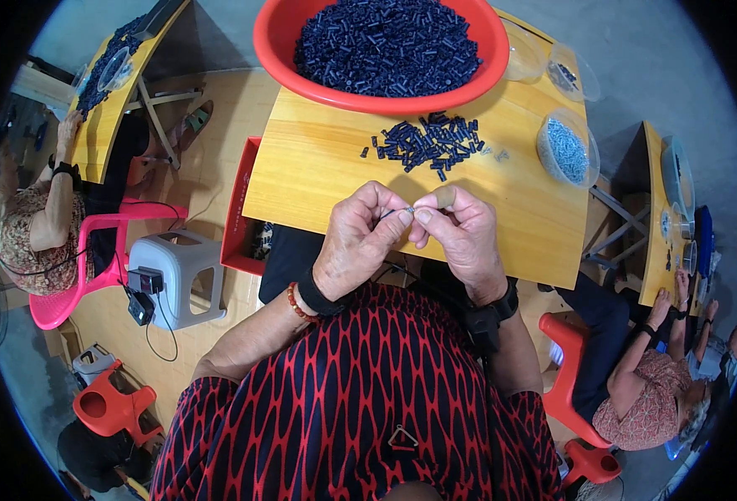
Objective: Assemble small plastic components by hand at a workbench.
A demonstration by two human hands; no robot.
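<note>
Over the near edge of the wooden table, my left hand [362, 238] and my right hand [462, 238] meet with their fingertips pinched together. A small dark piece shows partly between the left thumb and fingers. The right thumb and forefinger close on something tiny at the same spot, mostly hidden by the fingertips. A tan wrap covers part of a right finger. Just beyond the hands lies a loose pile of small dark blue tube-shaped pieces [431, 142], with a few tiny clear or silvery bits [495, 154] at its right side.
A large red basin [281, 71] full of the dark pieces stands at the table's far side. To the right are a clear bowl of small pale blue pieces [567, 150] and other clear containers. Below the table's left edge sits a red box [239, 221]. People work at tables on both sides.
</note>
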